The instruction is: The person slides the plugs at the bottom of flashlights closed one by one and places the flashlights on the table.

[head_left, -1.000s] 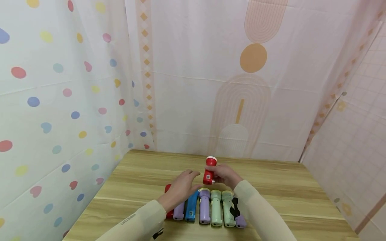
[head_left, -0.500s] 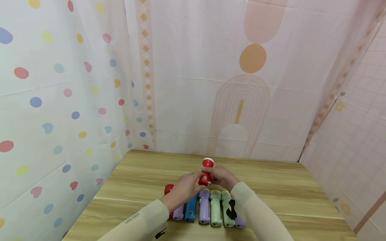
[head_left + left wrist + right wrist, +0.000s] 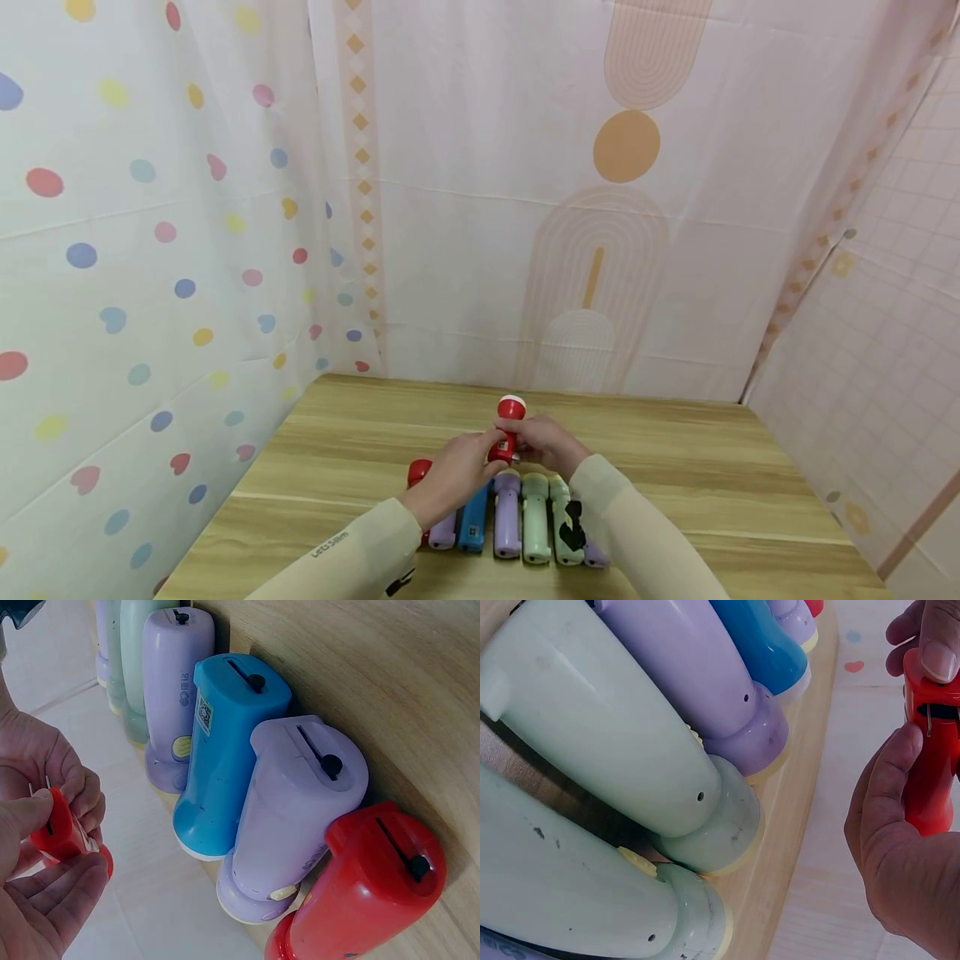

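A red flashlight (image 3: 512, 408) with a white rim is held up over the table, its lens end pointing away from me. My right hand (image 3: 551, 442) grips its body from the right. At the near end, my left hand (image 3: 457, 467) pinches it, with the thumb on the base and the fingers along the side. Two thin metal prongs (image 3: 929, 720) stick out from a dark slot in the base. Below the hands, a row of flashlights lies side by side, among them a blue flashlight (image 3: 474, 525) and a purple flashlight (image 3: 507, 529).
Also in the row are a second red flashlight (image 3: 375, 877), partly hidden by my left arm in the head view, and a pale green flashlight (image 3: 536, 525). The wooden table (image 3: 675, 475) reaches back to a patterned curtain (image 3: 465, 250).
My left hand has come in from the left and taken hold of the flashlight's base. The right hand has shifted the red flashlight slightly left. The row on the table has stayed put.
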### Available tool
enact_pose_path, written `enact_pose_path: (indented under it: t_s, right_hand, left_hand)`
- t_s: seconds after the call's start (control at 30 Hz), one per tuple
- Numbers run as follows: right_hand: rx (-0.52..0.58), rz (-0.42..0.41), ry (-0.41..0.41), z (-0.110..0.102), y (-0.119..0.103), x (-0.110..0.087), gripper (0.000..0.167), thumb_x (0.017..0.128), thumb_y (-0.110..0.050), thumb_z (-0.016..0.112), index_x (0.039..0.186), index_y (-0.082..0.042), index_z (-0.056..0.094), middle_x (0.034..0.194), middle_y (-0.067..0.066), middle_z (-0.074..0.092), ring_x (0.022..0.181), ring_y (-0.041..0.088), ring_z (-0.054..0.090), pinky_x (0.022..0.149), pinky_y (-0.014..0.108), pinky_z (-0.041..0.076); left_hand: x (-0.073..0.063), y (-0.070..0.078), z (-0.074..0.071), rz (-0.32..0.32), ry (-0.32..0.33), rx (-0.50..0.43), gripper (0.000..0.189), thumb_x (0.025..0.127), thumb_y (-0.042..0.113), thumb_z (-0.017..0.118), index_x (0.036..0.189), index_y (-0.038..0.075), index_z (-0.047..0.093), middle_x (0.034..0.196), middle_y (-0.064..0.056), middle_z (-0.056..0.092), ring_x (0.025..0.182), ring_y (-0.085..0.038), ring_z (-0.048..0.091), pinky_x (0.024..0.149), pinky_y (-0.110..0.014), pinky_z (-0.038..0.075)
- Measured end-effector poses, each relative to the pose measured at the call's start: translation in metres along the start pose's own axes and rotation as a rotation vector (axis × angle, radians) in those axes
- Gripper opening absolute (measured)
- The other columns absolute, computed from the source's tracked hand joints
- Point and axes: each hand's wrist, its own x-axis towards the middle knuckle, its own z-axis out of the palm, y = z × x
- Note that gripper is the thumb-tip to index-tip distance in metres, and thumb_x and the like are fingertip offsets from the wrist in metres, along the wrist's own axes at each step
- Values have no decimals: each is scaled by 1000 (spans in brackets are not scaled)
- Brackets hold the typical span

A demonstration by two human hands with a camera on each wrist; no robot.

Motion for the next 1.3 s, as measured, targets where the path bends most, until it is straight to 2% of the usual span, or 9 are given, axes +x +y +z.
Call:
enact_pose_path:
  t_s: [0.4,0.63,0.93,1.3]
  right_hand:
    - [-47,12,-3,0,-3,-4,31,94,-32,68,82,-3,69,61,0,57,57,9,57,59,24,54]
    - [-76,6,0,-2,-4,-5,34,94,-34,68,86,-2,71,63,1,60,58,10,59,63,26,56]
    - [-83,-5,-17,-6,-4,-5,34,94,-33,68,92,1,72,67,3,65,61,12,64,66,30,59]
    - [-87,5,-51,-11,-5,-7,31,95,-28,68,88,2,71,64,3,63,58,11,64,67,31,59]
  left_hand:
    - [0,-1,1,25,12,8,30,90,25,74,115,11,65,94,0,72,77,-11,65,71,-29,56]
    - [-1,1,0,36,5,2,29,91,22,73,116,10,65,99,-2,73,83,-13,68,74,-30,57]
    - [0,2,0,80,7,13,29,92,18,72,118,8,65,103,-3,72,89,-15,69,77,-32,57]
    - [0,4,1,81,-30,1,33,92,12,71,124,6,64,109,-5,72,92,-15,69,77,-29,57]
